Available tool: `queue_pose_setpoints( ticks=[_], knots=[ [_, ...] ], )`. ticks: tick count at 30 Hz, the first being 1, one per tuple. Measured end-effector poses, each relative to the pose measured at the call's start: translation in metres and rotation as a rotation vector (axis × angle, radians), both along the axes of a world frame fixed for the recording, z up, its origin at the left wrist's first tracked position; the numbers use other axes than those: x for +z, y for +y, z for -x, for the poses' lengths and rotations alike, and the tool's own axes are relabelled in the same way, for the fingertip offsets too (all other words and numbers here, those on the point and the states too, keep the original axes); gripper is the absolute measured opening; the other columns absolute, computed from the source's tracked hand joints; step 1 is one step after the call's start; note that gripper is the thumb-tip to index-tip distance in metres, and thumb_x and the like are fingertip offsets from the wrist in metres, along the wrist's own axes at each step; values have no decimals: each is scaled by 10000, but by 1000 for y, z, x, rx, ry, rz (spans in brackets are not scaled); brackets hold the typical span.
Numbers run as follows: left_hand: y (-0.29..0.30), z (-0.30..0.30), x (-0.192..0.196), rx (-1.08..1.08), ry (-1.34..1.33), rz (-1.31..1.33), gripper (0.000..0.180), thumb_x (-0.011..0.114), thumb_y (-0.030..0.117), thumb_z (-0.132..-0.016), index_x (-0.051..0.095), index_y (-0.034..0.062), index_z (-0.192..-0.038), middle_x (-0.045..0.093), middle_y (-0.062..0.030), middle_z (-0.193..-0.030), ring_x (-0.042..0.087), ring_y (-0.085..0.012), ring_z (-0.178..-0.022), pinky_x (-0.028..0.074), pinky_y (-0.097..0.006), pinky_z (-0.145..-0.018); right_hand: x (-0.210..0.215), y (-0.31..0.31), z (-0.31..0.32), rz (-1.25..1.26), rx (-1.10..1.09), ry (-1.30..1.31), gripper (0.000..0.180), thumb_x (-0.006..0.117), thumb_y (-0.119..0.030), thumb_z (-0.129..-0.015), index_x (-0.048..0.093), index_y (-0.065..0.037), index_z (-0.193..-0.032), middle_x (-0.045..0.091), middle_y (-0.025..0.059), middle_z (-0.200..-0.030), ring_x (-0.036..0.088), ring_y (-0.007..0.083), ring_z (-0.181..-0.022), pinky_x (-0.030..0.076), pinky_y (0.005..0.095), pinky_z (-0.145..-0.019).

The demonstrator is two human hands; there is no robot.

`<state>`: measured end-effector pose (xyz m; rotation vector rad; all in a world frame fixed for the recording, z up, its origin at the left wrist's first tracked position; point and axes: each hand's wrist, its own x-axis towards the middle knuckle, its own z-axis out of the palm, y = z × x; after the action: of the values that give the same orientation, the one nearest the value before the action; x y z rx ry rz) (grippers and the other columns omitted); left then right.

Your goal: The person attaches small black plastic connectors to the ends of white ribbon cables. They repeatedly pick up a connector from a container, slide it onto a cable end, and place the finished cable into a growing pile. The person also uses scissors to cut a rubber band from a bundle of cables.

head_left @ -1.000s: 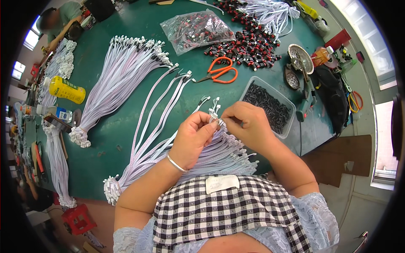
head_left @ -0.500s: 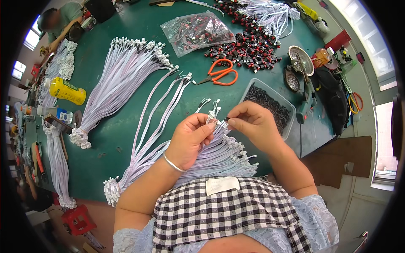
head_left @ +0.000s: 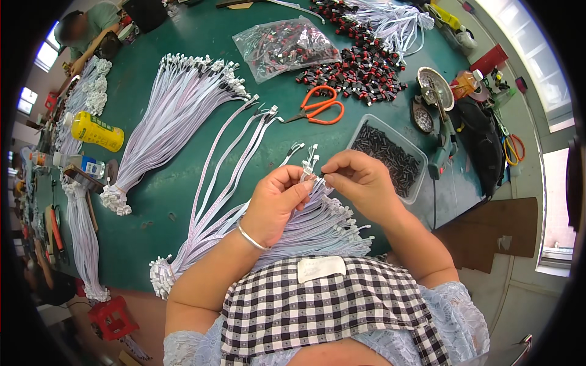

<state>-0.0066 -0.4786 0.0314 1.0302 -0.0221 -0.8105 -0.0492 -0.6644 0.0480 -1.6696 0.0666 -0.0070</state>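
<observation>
Above the green table (head_left: 165,201), the left hand (head_left: 278,204) is closed around a bundle of thin white flat wires with white plug ends (head_left: 317,226) while the right hand (head_left: 360,180) pinches one small end, which could slip from so slight a hold or snag neighbouring wires.

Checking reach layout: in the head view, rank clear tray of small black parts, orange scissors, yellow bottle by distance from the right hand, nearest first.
From the right hand:
1. Clear tray of small black parts, just beyond it, to its right.
2. Orange scissors, farther up the table, slightly left.
3. Yellow bottle, far left side of the green table.
</observation>
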Motion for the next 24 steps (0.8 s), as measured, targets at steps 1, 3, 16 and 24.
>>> queue_pose_setpoints(
  ticks=[1, 3, 16, 24],
  knots=[
    [0, 0, 0, -6, -1, -7, 117, 641, 103, -880, 594, 62, -979, 590, 9, -813, 528, -65, -710, 418, -207, -638, 0, 0, 0, -4, 7, 0, 133, 661, -3, -817, 653, 1, -949, 648, 56, -906, 636, 117, -827, 516, 251, -732],
    [0, 0, 0, -4, -4, -5, 119, 643, 110, -879, 593, 63, -976, 590, 9, -810, 529, -65, -708, 421, -208, -635, 1, 0, 1, -10, 20, 0, 130, 663, -10, -818, 655, -2, -947, 648, 54, -897, 637, 117, -822, 516, 253, -724],
    [1, 1, 2, -24, -197, -158, 124, 625, 52, -871, 593, 28, -988, 595, -4, -825, 526, -68, -716, 439, -220, -641, 12, 0, -4, 375, 96, -263, 133, 648, 17, -783, 666, -31, -907, 648, 77, -864, 638, 183, -769, 503, 278, -682],
    [4, 0, 2, -168, -319, -194, 310, 597, -30, -857, 543, -12, -1162, 609, -36, -884, 590, -89, -752, 495, -219, -685, 0, -9, -1, -70, 99, 40, 144, 623, 51, -810, 636, -7, -942, 611, 37, -908, 596, 92, -825, 487, 224, -710]
  ],
)
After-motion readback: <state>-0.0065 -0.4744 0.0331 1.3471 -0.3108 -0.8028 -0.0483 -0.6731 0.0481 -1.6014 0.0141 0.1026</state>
